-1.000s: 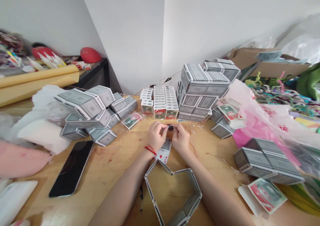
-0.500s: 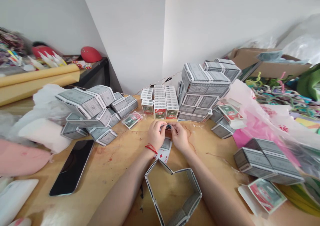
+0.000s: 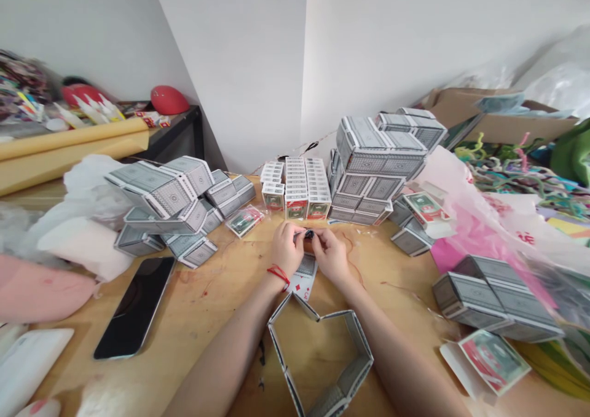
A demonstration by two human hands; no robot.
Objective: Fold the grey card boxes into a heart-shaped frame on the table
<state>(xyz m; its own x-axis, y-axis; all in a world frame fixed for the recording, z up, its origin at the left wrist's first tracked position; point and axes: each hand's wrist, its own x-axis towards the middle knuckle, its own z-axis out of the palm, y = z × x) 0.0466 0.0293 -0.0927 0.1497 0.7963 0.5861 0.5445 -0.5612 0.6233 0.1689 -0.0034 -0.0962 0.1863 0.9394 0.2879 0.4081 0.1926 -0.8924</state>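
My left hand [image 3: 286,250] and my right hand [image 3: 330,254] meet over the wooden table [image 3: 221,306], fingers pinched together on a small dark object [image 3: 309,235] between them. A red string is tied around my left wrist. Under my hands lies a loose playing card [image 3: 304,278] with red diamonds. Just in front of me stands a heart-shaped frame of folded cards [image 3: 322,355], open in the middle, between my forearms.
Stacked card blocks [image 3: 170,202] lie left; taller ones [image 3: 373,165] stand right, with rows of small card packs [image 3: 297,189] between. A black phone [image 3: 136,306] lies left. More card blocks [image 3: 493,300], a card pack [image 3: 491,358] and pink plastic bags [image 3: 465,226] crowd the right.
My hands keep working the small dark object in nearly the same spot; the object shifted slightly left between the fingers. The view drifted a little.
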